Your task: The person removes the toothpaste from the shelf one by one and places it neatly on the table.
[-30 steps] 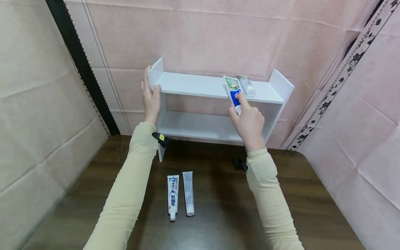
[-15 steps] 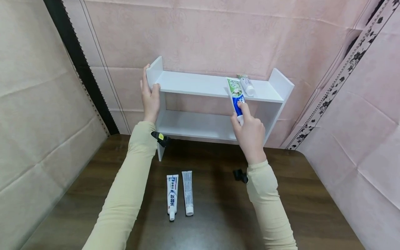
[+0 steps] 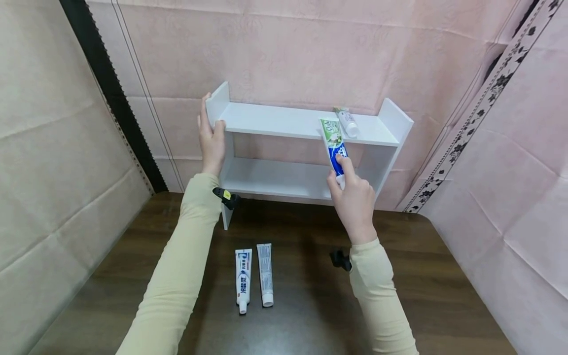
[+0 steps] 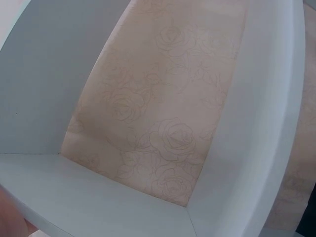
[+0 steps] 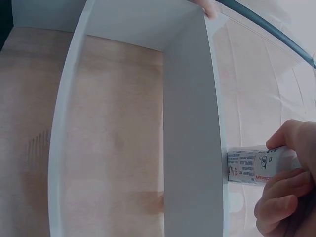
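Observation:
My right hand (image 3: pixel 356 204) pinches the cap end of a green, white and blue toothpaste tube (image 3: pixel 334 145). The tube's far end lies over the front edge of the top board of a white two-tier shelf (image 3: pixel 275 120). In the right wrist view, printed text shows on the side of the toothpaste tube (image 5: pixel 252 164). Behind it, a pale toothpaste tube with a white cap (image 3: pixel 347 123) lies on the same board. My left hand (image 3: pixel 212 140) grips the shelf's left side panel, thumb in front; its far fingers are partly hidden.
Two white toothpaste tubes, one with blue lettering (image 3: pixel 243 281) and one with small print (image 3: pixel 265 276), lie side by side on the dark wooden table (image 3: pixel 306 305). Pink patterned cloth (image 3: pixel 310 54) hangs behind the shelf, with cloth walls on both sides.
My right hand has drawn the green and blue toothpaste tube back towards me, so less of it lies over the top board. My left hand keeps its grip on the panel.

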Tool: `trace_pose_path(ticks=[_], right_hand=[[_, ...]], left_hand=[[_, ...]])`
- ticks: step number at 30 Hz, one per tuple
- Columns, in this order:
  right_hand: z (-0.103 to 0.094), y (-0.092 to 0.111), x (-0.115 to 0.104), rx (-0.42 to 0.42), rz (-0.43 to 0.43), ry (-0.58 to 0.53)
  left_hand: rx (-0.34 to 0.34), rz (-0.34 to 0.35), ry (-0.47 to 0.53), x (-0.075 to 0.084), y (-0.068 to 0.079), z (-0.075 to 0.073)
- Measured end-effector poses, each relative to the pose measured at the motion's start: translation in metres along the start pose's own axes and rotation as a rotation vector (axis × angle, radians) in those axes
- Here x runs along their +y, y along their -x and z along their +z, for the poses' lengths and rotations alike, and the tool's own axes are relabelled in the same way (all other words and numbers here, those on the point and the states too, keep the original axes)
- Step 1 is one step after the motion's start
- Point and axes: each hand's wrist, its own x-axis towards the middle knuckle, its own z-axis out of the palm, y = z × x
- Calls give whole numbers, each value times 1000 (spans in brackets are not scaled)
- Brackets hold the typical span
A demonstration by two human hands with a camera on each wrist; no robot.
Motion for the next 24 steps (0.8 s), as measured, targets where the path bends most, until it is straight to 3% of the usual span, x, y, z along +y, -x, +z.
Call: trace_pose_path(ticks=[24], right_hand=[[4,23,11,34,19,-45]], left_hand=[[0,4,3,0,0,0]])
